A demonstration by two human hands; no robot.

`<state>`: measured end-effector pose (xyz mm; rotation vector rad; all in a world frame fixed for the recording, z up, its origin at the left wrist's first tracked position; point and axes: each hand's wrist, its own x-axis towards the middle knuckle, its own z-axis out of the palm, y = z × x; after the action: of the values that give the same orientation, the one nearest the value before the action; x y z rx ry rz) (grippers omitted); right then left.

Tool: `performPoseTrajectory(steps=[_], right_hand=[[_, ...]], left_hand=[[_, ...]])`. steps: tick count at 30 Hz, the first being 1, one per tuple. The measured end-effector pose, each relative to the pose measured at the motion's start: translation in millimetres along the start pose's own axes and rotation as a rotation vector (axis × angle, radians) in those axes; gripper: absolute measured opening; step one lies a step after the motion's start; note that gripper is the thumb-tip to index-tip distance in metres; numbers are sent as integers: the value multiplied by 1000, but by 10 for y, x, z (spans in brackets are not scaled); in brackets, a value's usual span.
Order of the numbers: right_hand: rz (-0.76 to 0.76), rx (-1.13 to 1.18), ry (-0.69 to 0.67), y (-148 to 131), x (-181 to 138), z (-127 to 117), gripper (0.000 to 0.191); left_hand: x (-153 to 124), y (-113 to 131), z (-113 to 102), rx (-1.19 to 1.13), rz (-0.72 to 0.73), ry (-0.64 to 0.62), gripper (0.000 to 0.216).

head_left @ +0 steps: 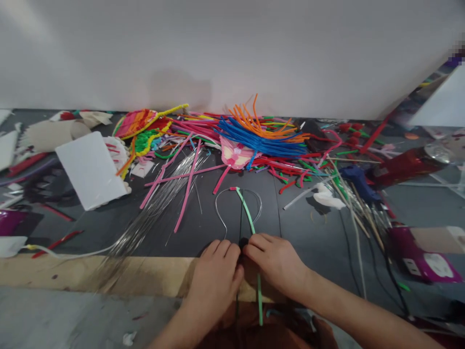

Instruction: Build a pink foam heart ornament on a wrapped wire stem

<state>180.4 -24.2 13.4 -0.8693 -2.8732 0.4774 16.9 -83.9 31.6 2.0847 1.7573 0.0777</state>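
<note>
My left hand (214,274) and my right hand (276,259) meet at the front edge of the grey table (305,228), fingers closed around a green pipe cleaner (247,215) and a thin black pipe cleaner (240,228). A small black tuft (243,242) sits between my fingertips, partly hidden. The green stem runs on below my hands and hangs toward my lap. Above my hands, a silver wire loop (238,208) lies on the table, with the green pipe cleaner crossing it.
Behind the loop lies a heap of blue, orange and pink pipe cleaners (259,138). Silver strands (156,213) and a white foam board (90,169) lie to the left. Wooden sticks (358,213), a red bottle (407,169) and a purple power strip (425,257) lie to the right.
</note>
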Motion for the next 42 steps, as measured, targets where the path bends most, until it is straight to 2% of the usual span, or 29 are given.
performPoseTrajectory(steps=[5, 8, 11, 13, 16, 18, 21, 23, 29, 33, 35, 37, 38, 41, 42], right_hand=[[-77, -47, -84, 6, 75, -38, 4], [-126, -96, -108, 12, 106, -48, 5], [-156, -110, -88, 29, 98, -51, 7], [-151, -91, -40, 50, 82, -52, 7], [-120, -33, 86, 81, 66, -49, 12], [-118, 2, 140, 88, 65, -47, 14], [-138, 7, 139, 78, 66, -51, 11], [-151, -6, 131, 70, 66, -62, 11], [-206, -89, 129, 75, 82, -141, 10], [-245, -100, 134, 100, 95, -180, 10], [-251, -21, 192, 139, 97, -186, 11], [-188, 148, 299, 206, 104, -189, 11], [-107, 258, 366, 250, 112, -191, 10], [252, 698, 554, 396, 167, -194, 8], [357, 882, 595, 441, 191, -192, 12]], left_hand=[[-14, 3, 57, 15, 4, 54, 14], [-42, -25, 50, -80, -11, 87, 13], [-106, -86, 7, -272, -102, 123, 13], [-162, -136, -23, -398, -203, 95, 16], [-217, -186, -32, -679, -316, -50, 30], [-209, -186, -13, -997, -389, -156, 32], [-139, -139, 15, -1431, -485, -229, 41], [-82, -99, 13, -1574, -505, -238, 41], [24, -38, -42, -1644, -498, -279, 31], [86, -29, -78, -1557, -536, -224, 22], [115, -32, -88, -1517, -537, -187, 21], [135, -43, -86, -1509, -539, -139, 22], [141, -52, -81, -1512, -544, -112, 23], [153, -74, -56, -1508, -536, -58, 23], [158, -77, -46, -1498, -519, -54, 22]])
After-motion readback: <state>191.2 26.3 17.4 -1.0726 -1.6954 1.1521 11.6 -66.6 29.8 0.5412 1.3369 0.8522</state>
